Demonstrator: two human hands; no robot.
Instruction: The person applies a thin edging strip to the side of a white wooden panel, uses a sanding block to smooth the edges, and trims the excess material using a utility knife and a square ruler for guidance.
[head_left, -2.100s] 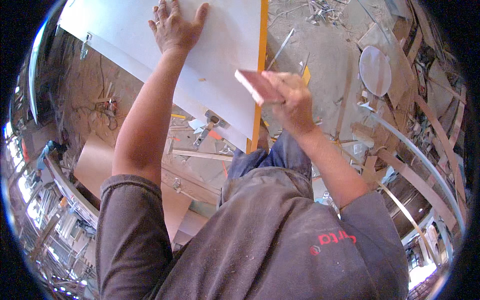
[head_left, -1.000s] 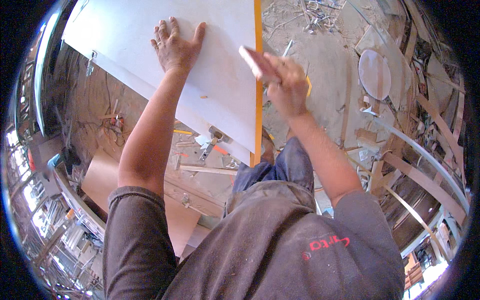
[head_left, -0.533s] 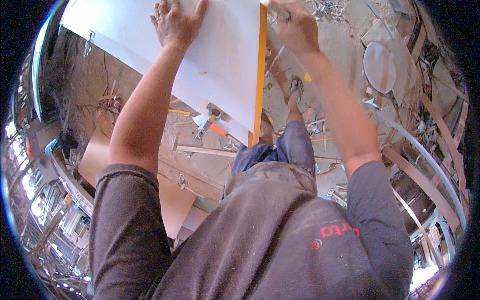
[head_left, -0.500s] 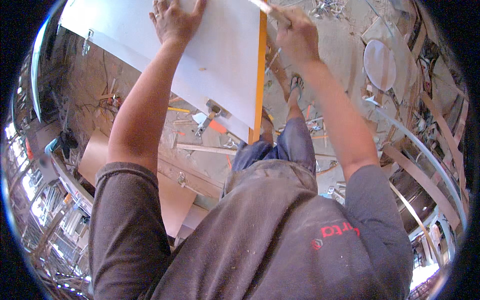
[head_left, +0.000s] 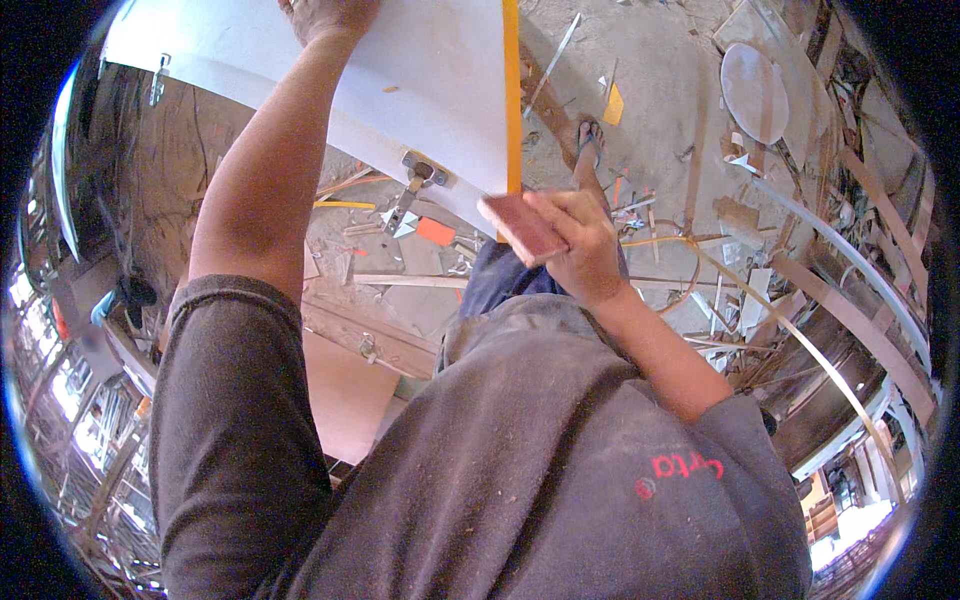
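Observation:
A white cabinet door panel (head_left: pixel 430 60) with a yellow edge strip (head_left: pixel 513 100) stretches across the upper part of the view. My left hand (head_left: pixel 332 18) lies on its face, most of the fingers cut off by the upper border. Near the panel's close corner, my right hand (head_left: pixel 588 245) grips a flat sanding block (head_left: pixel 524 230), its reddish-brown face turned up. The block is beside the lower end of the yellow edge; whether they touch I cannot tell. A metal cup hinge (head_left: pixel 424 172) is fixed near the panel's lower border, and a second hinge (head_left: pixel 158 80) hangs farther left.
Offcuts and an orange scrap (head_left: pixel 435 232) litter the floor below the panel. My sandalled foot (head_left: pixel 590 140) stands right of it, near a yellow scrap (head_left: pixel 613 104). An oval board (head_left: pixel 755 93) and long bent strips (head_left: pixel 850 240) lie at the right.
My right hand has come down along the yellow edge toward my body with the sanding block, whose broad face now shows. My left hand sits higher in view, more of it cut off.

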